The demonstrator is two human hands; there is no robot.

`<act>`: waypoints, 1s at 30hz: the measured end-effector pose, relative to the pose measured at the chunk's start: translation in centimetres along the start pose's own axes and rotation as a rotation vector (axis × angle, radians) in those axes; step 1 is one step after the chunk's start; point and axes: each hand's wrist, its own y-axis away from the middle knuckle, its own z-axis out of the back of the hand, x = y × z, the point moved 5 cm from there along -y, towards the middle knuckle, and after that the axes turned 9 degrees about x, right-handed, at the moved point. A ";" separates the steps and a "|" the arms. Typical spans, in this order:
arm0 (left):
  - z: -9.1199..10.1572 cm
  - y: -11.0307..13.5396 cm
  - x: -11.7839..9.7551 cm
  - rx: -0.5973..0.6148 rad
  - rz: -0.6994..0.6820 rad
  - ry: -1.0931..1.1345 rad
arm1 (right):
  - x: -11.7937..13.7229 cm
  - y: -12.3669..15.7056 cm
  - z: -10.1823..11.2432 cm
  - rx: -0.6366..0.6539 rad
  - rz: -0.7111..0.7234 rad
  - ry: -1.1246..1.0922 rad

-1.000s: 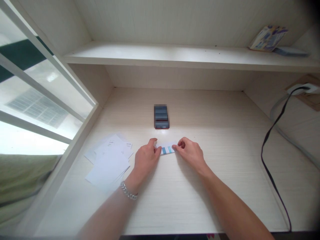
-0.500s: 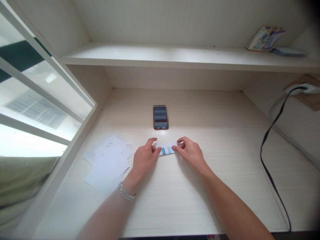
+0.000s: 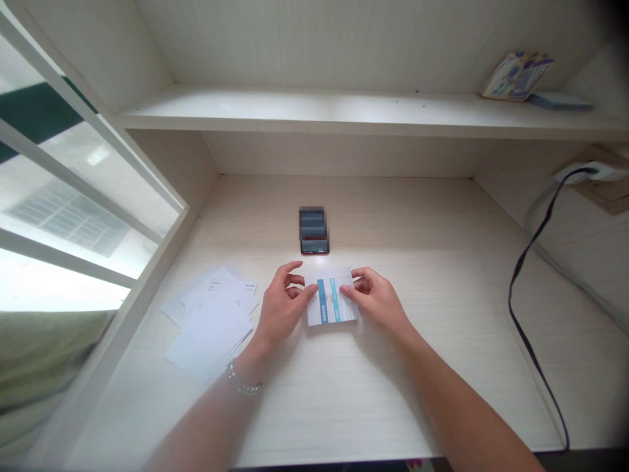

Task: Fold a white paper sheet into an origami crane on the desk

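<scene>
Pinching a printed card (image 3: 337, 308) by its 2 side edges, my left hand (image 3: 281, 307) and right hand (image 3: 377, 303) flank it, blue stripe (image 3: 322, 301) pointing toward the phone (image 3: 314, 230).

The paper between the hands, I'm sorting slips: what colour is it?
The paper is white with a blue vertical band and faint rows; head view.

Pretty bright daylight pouring from the window (image 3: 73, 196) on the left, edges warped, right corners dark, phone (image 3: 314, 230) screen blurred.
</scene>
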 end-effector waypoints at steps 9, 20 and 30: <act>-0.3 0.6 -0.6 0.390 -0.247 -0.422 | -1.3 -0.1 1.0 -0.074 -0.111 0.015; -1.6 1.1 -1.2 0.432 -0.307 -0.597 | 0.9 0.7 1.5 -0.127 0.051 0.565; -1.0 0.5 -0.6 0.316 -0.082 -0.520 | 0.8 0.6 -0.1 0.184 0.161 0.685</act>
